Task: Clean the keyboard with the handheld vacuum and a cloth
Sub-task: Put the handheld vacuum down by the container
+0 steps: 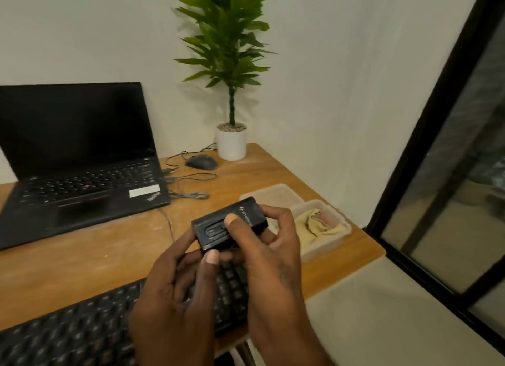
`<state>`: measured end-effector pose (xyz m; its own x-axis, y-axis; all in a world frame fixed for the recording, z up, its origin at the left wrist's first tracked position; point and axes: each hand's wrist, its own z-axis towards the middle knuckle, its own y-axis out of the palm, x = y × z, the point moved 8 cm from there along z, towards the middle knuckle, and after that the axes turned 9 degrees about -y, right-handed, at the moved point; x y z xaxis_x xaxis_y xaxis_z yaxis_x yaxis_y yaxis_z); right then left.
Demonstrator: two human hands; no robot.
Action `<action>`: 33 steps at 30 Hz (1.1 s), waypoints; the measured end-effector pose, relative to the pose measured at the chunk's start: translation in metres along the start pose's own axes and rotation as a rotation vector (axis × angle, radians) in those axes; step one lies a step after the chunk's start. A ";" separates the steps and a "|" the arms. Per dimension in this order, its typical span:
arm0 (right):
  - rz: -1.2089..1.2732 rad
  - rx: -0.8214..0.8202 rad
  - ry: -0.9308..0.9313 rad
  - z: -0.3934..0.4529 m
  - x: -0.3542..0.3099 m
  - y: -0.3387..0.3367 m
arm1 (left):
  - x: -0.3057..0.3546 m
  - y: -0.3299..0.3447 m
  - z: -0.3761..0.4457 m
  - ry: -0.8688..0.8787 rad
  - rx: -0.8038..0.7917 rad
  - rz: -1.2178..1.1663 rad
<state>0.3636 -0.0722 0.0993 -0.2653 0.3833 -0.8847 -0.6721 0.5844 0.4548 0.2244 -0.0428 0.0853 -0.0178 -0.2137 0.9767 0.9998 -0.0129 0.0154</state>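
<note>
— What's the person holding there?

— A small black handheld vacuum (229, 223), lifted just above the right end of the keyboard (82, 322). Both hands grip it: the left hand (175, 297) curls under the near end with its thumb on the lower edge, and the right hand (276, 256) wraps the far side, thumb pressing on top.

— And the cloth?

— A yellowish cloth (317, 223) lies crumpled in a clear plastic tub (341, 234) at the right edge of the wooden desk (95, 261), just beyond the right hand. A second tub (273, 193) touches it on the far side; it looks to hold nothing, though it's too blurred to be sure.

— Anything else on the desk?

— An open laptop (82, 168) with a dark screen, a wired mouse (201, 162), and a plant in a white pot (231, 144) at the back.
</note>
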 end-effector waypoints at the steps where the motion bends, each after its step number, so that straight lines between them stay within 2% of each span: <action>1: -0.017 0.017 -0.019 0.002 -0.006 -0.012 | -0.001 0.008 -0.002 -0.017 -0.011 -0.007; 9: -0.220 0.151 -0.115 0.021 -0.048 -0.122 | -0.009 0.099 -0.030 -0.050 -0.289 0.041; 15: -0.271 0.242 -0.081 0.023 -0.031 -0.180 | -0.033 0.132 -0.047 -0.078 -0.419 0.227; 20: -0.364 0.265 -0.018 0.031 0.003 -0.202 | -0.048 0.139 -0.049 -0.038 -0.449 0.366; 24: -0.503 0.268 -0.057 0.037 0.011 -0.202 | -0.049 0.144 -0.045 0.036 -0.436 0.466; 28: -0.749 0.290 -0.080 0.042 0.013 -0.208 | -0.055 0.148 -0.044 0.043 -0.438 0.487; 33: -0.882 0.266 -0.074 0.045 0.011 -0.211 | -0.059 0.150 -0.044 0.065 -0.429 0.515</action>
<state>0.5334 -0.1592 -0.0020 0.3185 -0.2394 -0.9172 -0.4260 0.8282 -0.3641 0.3753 -0.0754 0.0203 0.4465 -0.3548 0.8214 0.7887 -0.2775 -0.5486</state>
